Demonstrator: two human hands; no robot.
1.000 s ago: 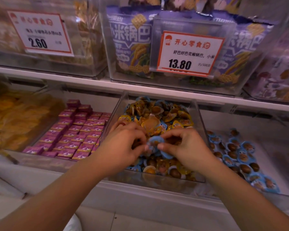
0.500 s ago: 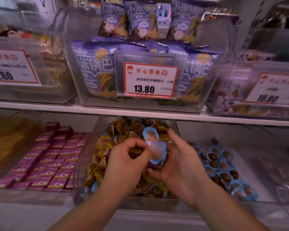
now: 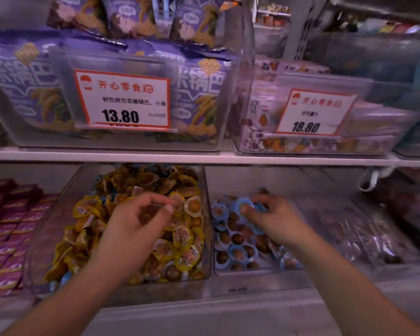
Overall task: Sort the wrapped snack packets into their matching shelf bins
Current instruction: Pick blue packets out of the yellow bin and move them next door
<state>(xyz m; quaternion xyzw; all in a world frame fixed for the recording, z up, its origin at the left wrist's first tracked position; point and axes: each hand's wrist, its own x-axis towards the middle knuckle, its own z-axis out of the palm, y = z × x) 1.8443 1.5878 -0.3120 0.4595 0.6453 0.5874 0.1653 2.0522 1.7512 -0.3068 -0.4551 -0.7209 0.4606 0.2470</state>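
Carried blue packet (image 3: 245, 207) right, to 2 o'clock over blue bin (image 3: 247, 282). Right fingers (image 3: 246, 210) pinching it; left fingers (image 3: 169, 209) curled, empty. Release low among matching blues.

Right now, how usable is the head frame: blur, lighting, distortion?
Head view: motion blur smears the right side, worst on the 18.80 price tag and the right hand; the 13.80 price tag stays readable; the light is dim with a purple cast; wide-angle distortion bows the shelf edge.
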